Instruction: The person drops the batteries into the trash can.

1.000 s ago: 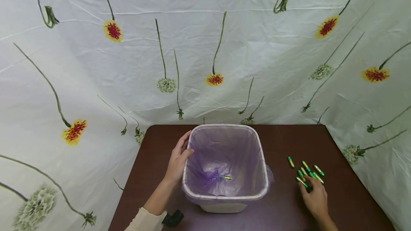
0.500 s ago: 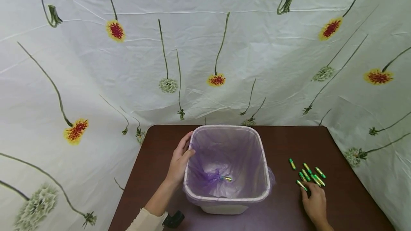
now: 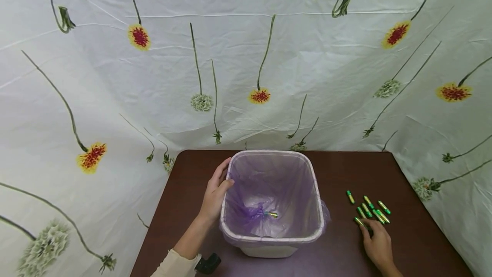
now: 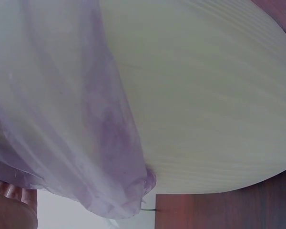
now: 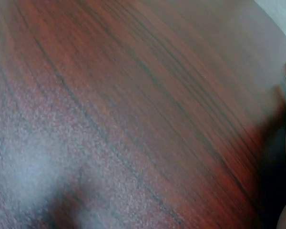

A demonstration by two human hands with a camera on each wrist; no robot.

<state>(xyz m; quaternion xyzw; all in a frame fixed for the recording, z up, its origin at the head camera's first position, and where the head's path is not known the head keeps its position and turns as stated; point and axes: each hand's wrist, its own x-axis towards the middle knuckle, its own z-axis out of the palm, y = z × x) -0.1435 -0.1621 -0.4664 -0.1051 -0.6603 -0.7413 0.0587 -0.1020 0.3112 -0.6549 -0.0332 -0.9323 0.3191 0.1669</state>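
A white bin (image 3: 273,239) lined with a purple plastic bag (image 3: 296,191) stands on the table. My left hand (image 3: 212,193) grips its left rim, thumb over the edge and fingers along the outside. Inside, on the bag's bottom, lies one green and gold battery (image 3: 272,214). At the right, my right hand (image 3: 378,243) pinches a battery (image 3: 359,221) between thumb and fingers, low over the table. Several more batteries (image 3: 366,210) lie just beyond that hand. The left wrist view has the bin's pale outer wall (image 4: 205,105) and overhanging bag close up.
The dark wood table (image 3: 330,170) carries everything. A black object (image 3: 208,263) sits beside the left sleeve, its kind unclear. Flower-printed white cloth (image 3: 230,76) hangs behind and at both sides of the table.
My right hand has drawn back slightly from the battery group and now pinches the nearest battery. My left hand keeps its grip on the bin; the view has shifted a little.
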